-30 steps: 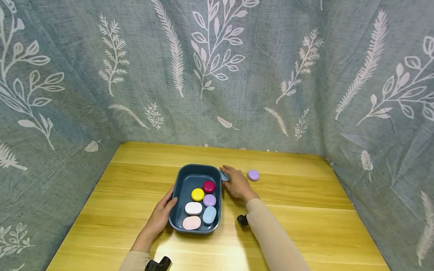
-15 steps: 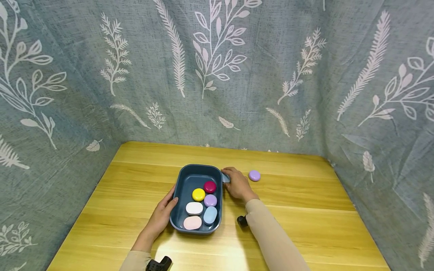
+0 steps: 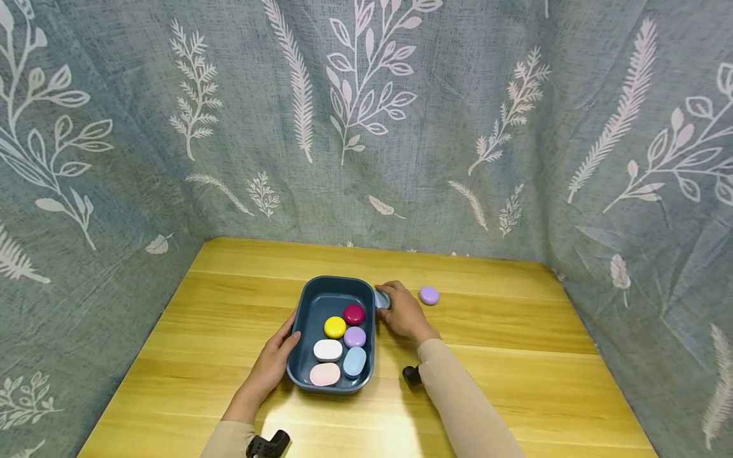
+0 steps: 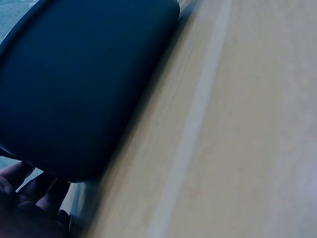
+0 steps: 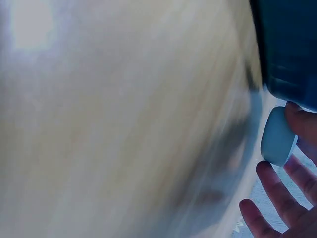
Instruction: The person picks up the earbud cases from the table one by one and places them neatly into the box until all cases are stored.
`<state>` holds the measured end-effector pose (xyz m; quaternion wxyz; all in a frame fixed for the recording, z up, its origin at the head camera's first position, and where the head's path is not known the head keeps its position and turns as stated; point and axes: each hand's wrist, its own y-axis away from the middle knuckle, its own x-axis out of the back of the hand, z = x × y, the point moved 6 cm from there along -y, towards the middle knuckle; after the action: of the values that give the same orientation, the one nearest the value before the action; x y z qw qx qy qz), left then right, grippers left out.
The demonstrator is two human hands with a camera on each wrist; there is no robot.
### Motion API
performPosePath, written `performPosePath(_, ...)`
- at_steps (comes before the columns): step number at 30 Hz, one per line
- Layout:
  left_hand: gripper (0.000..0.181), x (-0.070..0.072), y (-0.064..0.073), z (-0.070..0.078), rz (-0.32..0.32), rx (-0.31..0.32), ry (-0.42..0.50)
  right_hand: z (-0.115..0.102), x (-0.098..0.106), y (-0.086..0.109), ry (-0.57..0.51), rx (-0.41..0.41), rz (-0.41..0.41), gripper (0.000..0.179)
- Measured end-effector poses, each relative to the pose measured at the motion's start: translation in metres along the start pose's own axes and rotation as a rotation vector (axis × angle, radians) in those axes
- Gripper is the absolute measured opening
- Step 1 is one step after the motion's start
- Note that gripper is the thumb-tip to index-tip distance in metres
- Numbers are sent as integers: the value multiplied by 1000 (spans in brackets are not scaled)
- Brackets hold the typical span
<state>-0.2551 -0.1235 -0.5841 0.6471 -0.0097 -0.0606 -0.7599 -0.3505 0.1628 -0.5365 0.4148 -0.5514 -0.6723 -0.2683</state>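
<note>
A dark blue rectangular tray (image 3: 309, 299) stands in the middle of the wooden table. Inside it lie several smooth, soap-like pieces: a dark red round one (image 3: 354, 314), a yellow round one (image 3: 335, 327), a purple round one (image 3: 354, 337), and white (image 3: 328, 350), pink (image 3: 324, 374) and light blue (image 3: 354, 362) ovals. My left hand (image 3: 272, 359) grips the tray's left side, thumb at the rim. Just outside the far right corner, my right hand (image 3: 403, 312) pinches another light blue soap bar (image 5: 278, 136) close to the tray wall.
A loose purple round piece (image 3: 429, 295) lies on the table (image 3: 504, 356) to the right of my right hand. Grey-green leaf-patterned cloth (image 3: 366, 191) hangs behind the table and along both sides.
The fingertips of my right hand have drawn in slightly around the light blue soap bar. The tray, its pieces and my left hand have stayed put.
</note>
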Motion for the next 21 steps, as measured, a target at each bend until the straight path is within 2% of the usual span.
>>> performPosePath(5,57,1,-1,-1,-1,1,5,-4,7,3,-29,-16,10,53)
performPosePath(12,57,1,-1,-1,-4,4,5,-13,18,9,-50,9,51,53)
performPosePath(21,57,1,0,-1,-11,4,13,-12,24,16,-54,-24,42,54)
